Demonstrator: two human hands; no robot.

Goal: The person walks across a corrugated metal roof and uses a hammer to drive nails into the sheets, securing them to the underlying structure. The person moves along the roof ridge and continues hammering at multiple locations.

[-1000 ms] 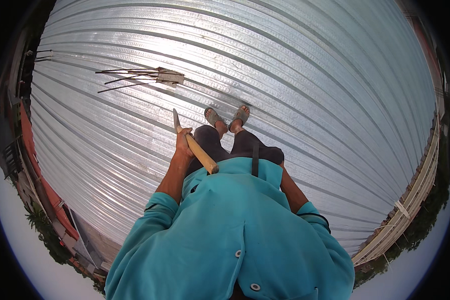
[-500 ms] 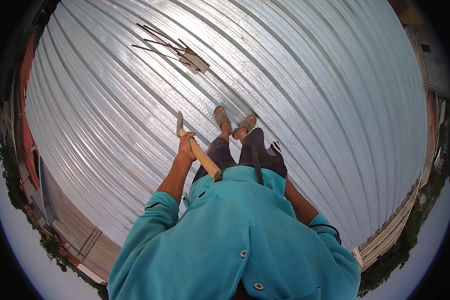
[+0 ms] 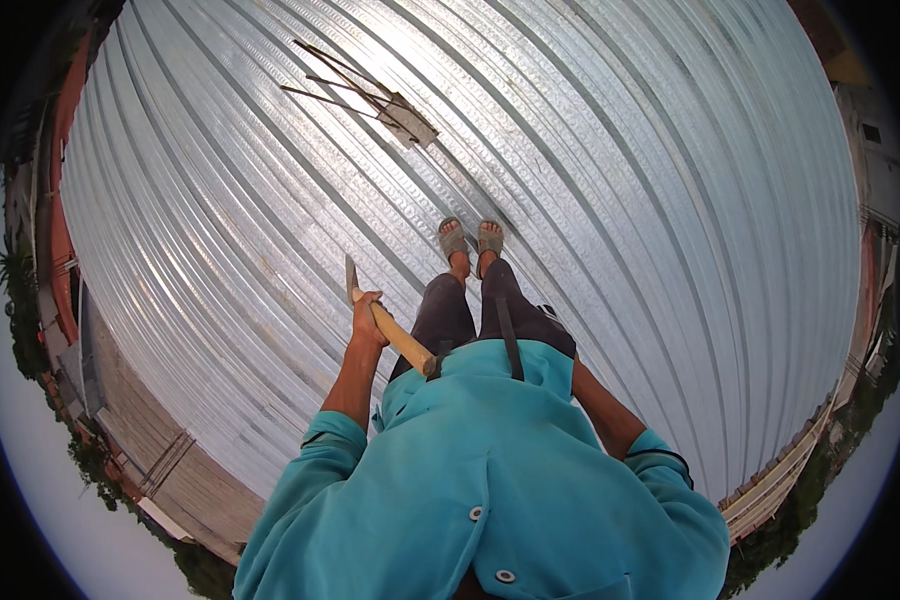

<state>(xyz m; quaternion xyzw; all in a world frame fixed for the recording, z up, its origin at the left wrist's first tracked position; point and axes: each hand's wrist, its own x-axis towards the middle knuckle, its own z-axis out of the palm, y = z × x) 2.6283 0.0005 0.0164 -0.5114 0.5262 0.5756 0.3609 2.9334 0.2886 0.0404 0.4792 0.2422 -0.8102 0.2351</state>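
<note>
Hammer [image 3: 385, 322] is sitting clenched in the left hand [image 3: 367, 312], low at centre-left over the corrugated metal roof [image 3: 620, 180], handle running back to the body. Right hand is hiding behind the teal shirt [image 3: 490, 480]; its grip cannot be told. Sandalled feet [image 3: 470, 240] are standing on sloped, shiny ribs, so a slip looks possible. Compared with a second ago, the far bundle of rods [image 3: 370, 90] is lying further right.

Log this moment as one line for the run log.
left hand: grips wooden-handled hammer | right hand: hidden | stance: standing on corrugated metal roof | nearby: small wooden piece with thin rods
</note>
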